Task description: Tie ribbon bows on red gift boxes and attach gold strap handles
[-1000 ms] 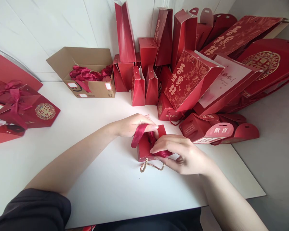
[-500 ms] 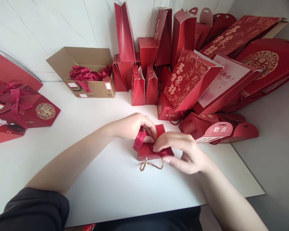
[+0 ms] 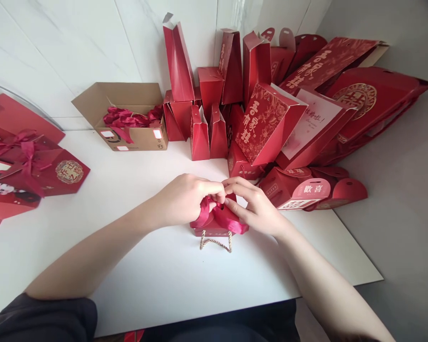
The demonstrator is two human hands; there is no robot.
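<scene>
A small red gift box (image 3: 203, 232) stands on the white table between my two hands, its twisted gold cord handle (image 3: 216, 242) hanging toward me. A crimson satin ribbon (image 3: 235, 224) runs across its top, beside a dark hole in the flap. My left hand (image 3: 190, 197) has its fingers curled, pinching the ribbon at the top of the box. From the other side, my right hand (image 3: 255, 206) grips the upper flap between thumb and fingers. The fingertips of both hands almost meet, and they partly hide the flap and ribbon.
An open cardboard box (image 3: 139, 137) holds crimson ribbons (image 3: 128, 118) at the back. Several red gift boxes and bags (image 3: 271, 123) crowd the back right along the wall. At the far left are red boxes tied with bows (image 3: 30, 152). The table's front edge lies near my body.
My right hand has moved up and inward to the top flap, close to my left fingers. The flap is now raised and its hole shows. The view has shifted slightly.
</scene>
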